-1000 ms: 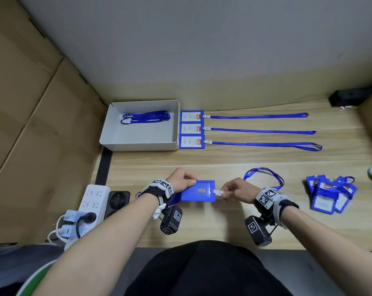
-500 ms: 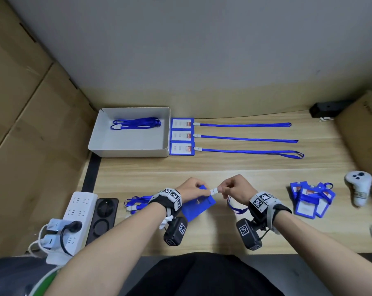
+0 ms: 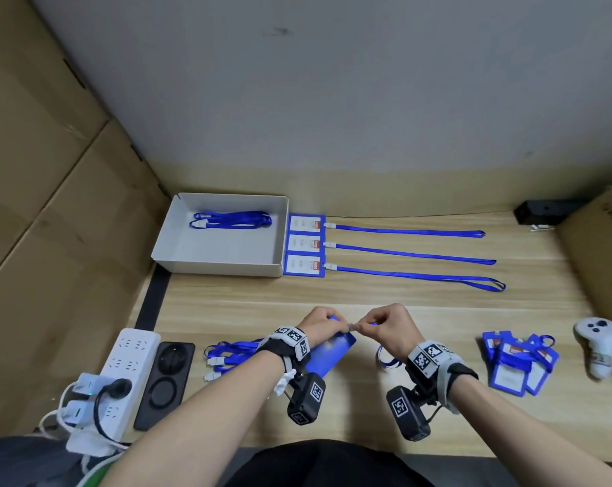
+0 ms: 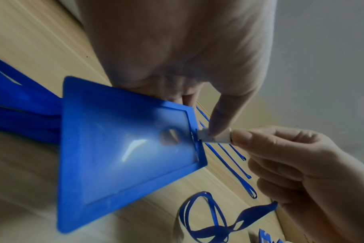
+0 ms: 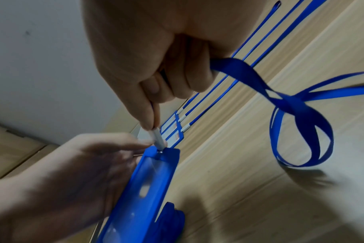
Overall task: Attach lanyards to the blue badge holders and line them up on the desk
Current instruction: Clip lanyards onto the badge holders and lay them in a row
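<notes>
Lighting's soft and even from overhead, kinda dim. Head view bends hard at the edges. Both wrist views are smeary with motion blur, glare streaks on the badge holder (image 4: pixel 123 148), soft shadows on the worktop (image 5: pixel 301 189).

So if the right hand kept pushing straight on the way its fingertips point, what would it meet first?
Most likely the blue badge holder: the right hand pinches the white lanyard clip, whose tip sits at the holder's slot. Just past it is the left hand holding the holder. Depth is hard to judge.
</notes>
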{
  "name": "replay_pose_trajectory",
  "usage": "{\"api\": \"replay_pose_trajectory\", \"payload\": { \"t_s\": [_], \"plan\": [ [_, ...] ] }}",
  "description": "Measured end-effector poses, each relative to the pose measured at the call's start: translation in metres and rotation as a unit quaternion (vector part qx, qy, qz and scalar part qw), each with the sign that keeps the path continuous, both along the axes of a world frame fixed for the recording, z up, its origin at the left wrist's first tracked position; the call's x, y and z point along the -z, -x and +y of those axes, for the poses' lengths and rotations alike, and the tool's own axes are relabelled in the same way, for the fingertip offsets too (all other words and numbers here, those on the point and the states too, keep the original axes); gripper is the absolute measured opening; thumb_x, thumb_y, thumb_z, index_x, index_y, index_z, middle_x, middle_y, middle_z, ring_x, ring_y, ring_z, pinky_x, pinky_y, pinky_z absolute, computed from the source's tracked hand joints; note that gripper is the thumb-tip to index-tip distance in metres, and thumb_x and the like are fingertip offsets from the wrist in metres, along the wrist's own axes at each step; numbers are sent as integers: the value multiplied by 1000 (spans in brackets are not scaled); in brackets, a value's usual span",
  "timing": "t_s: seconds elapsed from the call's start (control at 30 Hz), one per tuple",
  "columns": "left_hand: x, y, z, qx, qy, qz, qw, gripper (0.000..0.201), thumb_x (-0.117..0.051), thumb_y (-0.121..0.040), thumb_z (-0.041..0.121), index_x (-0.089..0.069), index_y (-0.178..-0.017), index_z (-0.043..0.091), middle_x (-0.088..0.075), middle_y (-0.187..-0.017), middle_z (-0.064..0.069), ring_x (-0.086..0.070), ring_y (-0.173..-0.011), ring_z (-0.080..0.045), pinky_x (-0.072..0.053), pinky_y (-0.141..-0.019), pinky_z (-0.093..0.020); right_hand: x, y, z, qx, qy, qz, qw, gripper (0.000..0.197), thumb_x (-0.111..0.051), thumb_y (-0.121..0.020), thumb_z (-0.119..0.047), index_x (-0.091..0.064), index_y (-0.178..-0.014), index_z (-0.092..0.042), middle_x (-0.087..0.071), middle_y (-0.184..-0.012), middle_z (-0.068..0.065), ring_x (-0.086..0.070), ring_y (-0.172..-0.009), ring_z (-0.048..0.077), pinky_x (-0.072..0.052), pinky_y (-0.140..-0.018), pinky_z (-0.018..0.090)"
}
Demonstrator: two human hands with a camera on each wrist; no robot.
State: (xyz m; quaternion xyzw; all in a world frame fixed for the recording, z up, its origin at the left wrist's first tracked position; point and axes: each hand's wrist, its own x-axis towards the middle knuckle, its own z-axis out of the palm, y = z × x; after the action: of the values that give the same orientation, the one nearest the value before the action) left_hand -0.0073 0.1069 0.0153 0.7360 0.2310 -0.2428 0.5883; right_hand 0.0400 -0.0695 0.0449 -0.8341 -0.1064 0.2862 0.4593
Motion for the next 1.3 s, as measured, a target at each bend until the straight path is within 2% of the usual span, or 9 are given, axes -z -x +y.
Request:
{"api": "replay_pose_trajectory", "payload": {
  "t_s": [0.2,0.33,0.4,0.77,0.87,0.97,1.07,1.17,1.3],
  "plan": [
    [-4,2,2,-37,31,6,999,7,-64,-82,11,-61,-89,13,-60,-71,-4,-53,-58,-17,-46,-53,-18,2,-9,7,-9,60,-53,997,19,-82,-72,-31,-73,-59,-22,-61,-51,-10,-44,-49,4,-38,-52,19],
    [12,12,13,-35,12,6,999,16,-65,-63,10,-64,-78,15,-62,-64,-7,-56,-62,-21,-49,-68,-30,7,-18,3,11,83,-36,996,19,-81,-74,-24,-71,-58,-20,-59,-48,-12,-45,-48,4,-39,-52,20],
    [20,18,17,-27,13,-20,999,11,-71,-73,4,-65,-77,12,-65,-66,-7,-59,-60,-18,-52,-70,-31,10,-17,1,-9,85,-13,996,20,-81,-74,-19,-71,-57,-17,-57,-46,-13,-44,-46,2,-38,-50,16],
    [27,28,22,5,66,-74,995,17,-68,-85,-4,-65,-82,12,-68,-73,-6,-65,-59,-9,-54,-69,-25,19,-21,-7,-85,220,-36,971,22,-77,-68,-30,-64,-54,-19,-60,-52,-7,-53,-55,15,-46,-56,31],
    [27,27,20,41,33,-50,997,19,-65,-86,-5,-64,-83,13,-66,-75,-10,-63,-59,-9,-53,-69,-27,18,-21,-14,-35,140,-15,989,26,-78,-71,-29,-66,-57,-11,-59,-54,-8,-47,-54,12,-43,-57,29],
    [28,25,16,61,-20,-23,998,22,-65,-84,-1,-65,-101,13,-65,-94,-7,-62,-80,-16,-53,-67,-22,12,-20,-16,5,63,-3,998,21,-78,-82,-23,-72,-67,-10,-56,-58,-4,-42,-57,11,-38,-60,28],
    [19,17,7,-4,-53,-57,997,26,-62,-83,7,-67,-105,20,-64,-103,3,-61,-94,-13,-55,-69,-23,6,-20,-17,12,26,16,999,18,-76,-85,-22,-73,-71,-10,-57,-62,-2,-43,-59,12,-38,-60,25],
    [2,7,-5,-73,10,-111,991,15,-59,-89,9,-70,-97,15,-69,-94,-2,-61,-84,-10,-48,-69,-18,5,-20,-17,15,7,25,1000,18,-77,-84,-21,-73,-70,-11,-54,-61,-1,-41,-61,14,-37,-62,27],
    [-9,4,-14,-45,33,-118,991,8,-60,-92,8,-69,-93,8,-70,-81,-9,-65,-67,-5,-43,-57,-12,7,-20,-18,13,7,28,1000,18,-78,-83,-24,-74,-71,-11,-55,-62,0,-43,-61,14,-40,-64,28]
  ]
}}
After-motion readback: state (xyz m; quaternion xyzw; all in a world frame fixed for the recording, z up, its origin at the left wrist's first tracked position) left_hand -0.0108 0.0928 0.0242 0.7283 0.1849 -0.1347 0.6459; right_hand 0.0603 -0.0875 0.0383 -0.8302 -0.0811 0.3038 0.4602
